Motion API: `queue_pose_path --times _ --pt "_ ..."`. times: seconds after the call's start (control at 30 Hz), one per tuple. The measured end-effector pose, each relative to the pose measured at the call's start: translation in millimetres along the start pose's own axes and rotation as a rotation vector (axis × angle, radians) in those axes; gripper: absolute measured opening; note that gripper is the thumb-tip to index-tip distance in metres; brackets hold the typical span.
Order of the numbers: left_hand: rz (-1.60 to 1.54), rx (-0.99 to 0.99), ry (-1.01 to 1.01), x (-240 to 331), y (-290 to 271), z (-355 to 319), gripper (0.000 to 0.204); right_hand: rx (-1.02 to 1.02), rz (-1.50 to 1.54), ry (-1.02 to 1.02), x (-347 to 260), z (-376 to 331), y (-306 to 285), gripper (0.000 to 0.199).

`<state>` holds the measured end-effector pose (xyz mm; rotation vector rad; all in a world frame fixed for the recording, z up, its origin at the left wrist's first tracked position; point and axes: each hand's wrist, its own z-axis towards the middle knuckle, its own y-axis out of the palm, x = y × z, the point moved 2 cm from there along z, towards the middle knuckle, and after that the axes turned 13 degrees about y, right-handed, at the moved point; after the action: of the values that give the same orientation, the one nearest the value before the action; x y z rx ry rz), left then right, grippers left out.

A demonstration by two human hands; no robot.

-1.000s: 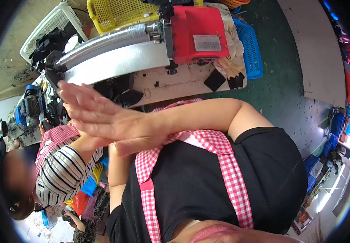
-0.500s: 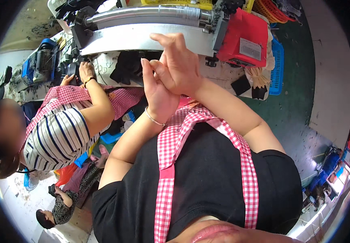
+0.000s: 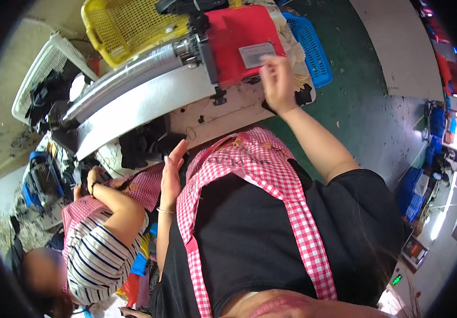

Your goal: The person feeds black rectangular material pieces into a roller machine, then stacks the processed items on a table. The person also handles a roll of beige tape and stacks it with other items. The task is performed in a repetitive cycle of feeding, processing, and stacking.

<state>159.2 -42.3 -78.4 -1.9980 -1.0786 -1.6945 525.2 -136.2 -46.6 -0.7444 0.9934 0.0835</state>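
My right hand (image 3: 280,87) is raised over the right end of the machine, in front of its red housing (image 3: 228,40) and close to a bundle of cream strips (image 3: 294,53). Its fingers are loosely bent and a little blurred, with nothing visible in them. Nearer my body, my left hand (image 3: 171,177) is held edge-on, fingers stretched, holding nothing; a bracelet circles that wrist. Beyond it, black cloth pieces (image 3: 146,140) lie on the table under the machine's white plate (image 3: 149,108). A metal roller (image 3: 133,71) runs along the plate's far side.
A yellow basket (image 3: 128,32) and a white basket (image 3: 48,71) stand behind the machine. To the right is a blue basket (image 3: 313,50) beside the green floor (image 3: 345,69). At my left a co-worker in a striped shirt (image 3: 104,259) works at the same table.
My hands, clasped together before, have come apart: the right moved right toward the red housing, the left down and left. The view has turned, tilting the machine and showing more of the yellow basket.
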Motion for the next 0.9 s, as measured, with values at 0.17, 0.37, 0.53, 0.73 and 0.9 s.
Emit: queue_pose_path --times 0.17,0.37,0.53,0.73,0.9 --pt "0.121 -0.145 -0.038 19 24 22 0.049 0.298 -0.482 0.46 203 65 -39 0.048" --pt "0.425 -0.317 0.037 36 76 77 0.052 0.209 -0.537 0.95 288 135 -9 0.074" --pt "0.366 -0.33 0.032 33 103 102 0.05 -0.351 -0.143 1.031 275 145 -7 0.098" --pt "0.375 -0.373 0.055 33 119 111 0.046 0.061 -0.323 0.977 299 122 -9 0.074" --pt "0.354 -0.371 0.106 33 124 112 0.045 -0.123 0.146 1.177 302 126 -12 0.046"
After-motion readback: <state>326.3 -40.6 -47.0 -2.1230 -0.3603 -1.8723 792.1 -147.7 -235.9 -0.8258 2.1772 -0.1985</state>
